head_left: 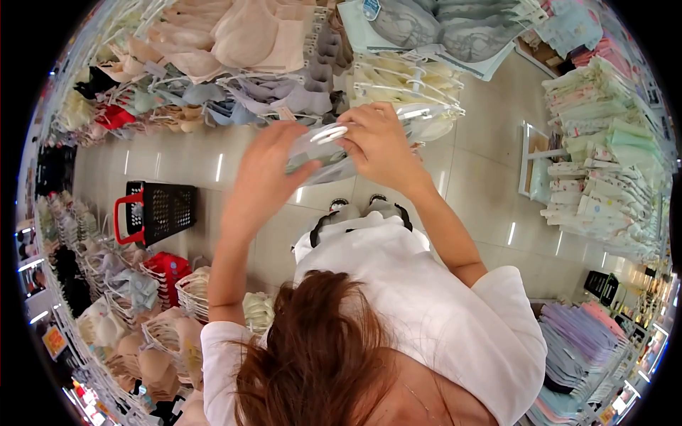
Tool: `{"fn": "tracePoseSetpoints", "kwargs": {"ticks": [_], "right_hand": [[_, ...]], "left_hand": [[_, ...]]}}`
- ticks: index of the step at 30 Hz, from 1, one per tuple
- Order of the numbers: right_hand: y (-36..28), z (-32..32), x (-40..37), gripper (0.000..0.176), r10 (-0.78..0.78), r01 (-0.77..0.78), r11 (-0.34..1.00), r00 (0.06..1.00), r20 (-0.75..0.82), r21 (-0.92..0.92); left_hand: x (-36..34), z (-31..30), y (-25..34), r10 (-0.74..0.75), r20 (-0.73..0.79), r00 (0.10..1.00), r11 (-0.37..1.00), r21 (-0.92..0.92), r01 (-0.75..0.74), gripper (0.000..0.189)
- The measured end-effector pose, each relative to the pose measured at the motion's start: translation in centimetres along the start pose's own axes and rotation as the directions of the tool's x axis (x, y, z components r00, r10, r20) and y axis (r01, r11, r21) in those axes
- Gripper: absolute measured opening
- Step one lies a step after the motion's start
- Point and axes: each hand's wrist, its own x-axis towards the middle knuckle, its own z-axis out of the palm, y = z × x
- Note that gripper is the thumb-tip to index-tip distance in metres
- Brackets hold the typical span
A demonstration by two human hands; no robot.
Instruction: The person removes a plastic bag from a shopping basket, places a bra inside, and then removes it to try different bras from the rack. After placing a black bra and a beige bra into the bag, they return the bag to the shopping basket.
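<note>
I hold a pale grey garment on a clear plastic hanger (pixel 321 150) at chest height, in front of a rack of hanging underwear (pixel 241 64). My left hand (pixel 264 174) clasps the garment's left side, fingers curled over the fabric. With my right hand (pixel 380 145) I pinch the white top of the hanger. The two hands are close together, and the garment hangs between them, partly hidden by my fingers. Below them I see my white top and my shoes (pixel 359 207) on the tiled floor.
A black shopping basket with red handles (pixel 160 211) stands on the floor to my left. Racks of bras (pixel 142 298) line the left side, and shelves of folded clothing (pixel 604 156) fill the right. A low white stand (pixel 533 167) sits near those shelves.
</note>
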Motion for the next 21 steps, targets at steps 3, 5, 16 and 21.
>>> {"fn": "tracePoseSetpoints", "kwargs": {"ticks": [3,5,16,21], "right_hand": [[-0.5,-0.6,0.2,0.012,-0.029,0.029,0.999,0.999,-0.016,0.024],[-0.4,-1.0,0.0,0.012,-0.002,0.003,0.999,1.0,-0.012,0.041],[0.0,-1.6,-0.6,0.013,0.065,-0.071,0.995,0.993,0.094,0.064],[-1.2,-0.7,-0.1,0.019,0.032,-0.046,0.99,0.994,-0.103,-0.131]], "left_hand": [[0.8,2.2,-0.7,-0.081,0.091,0.992,0.985,-0.145,0.094,0.022],[0.9,2.1,-0.4,-0.076,0.098,0.992,0.987,-0.133,0.089,0.022],[0.4,1.3,-1.2,-0.151,0.214,0.965,0.878,-0.42,0.23,0.02],[0.1,1.3,-0.6,-0.115,0.069,0.991,0.938,-0.32,0.131,0.02]]}}
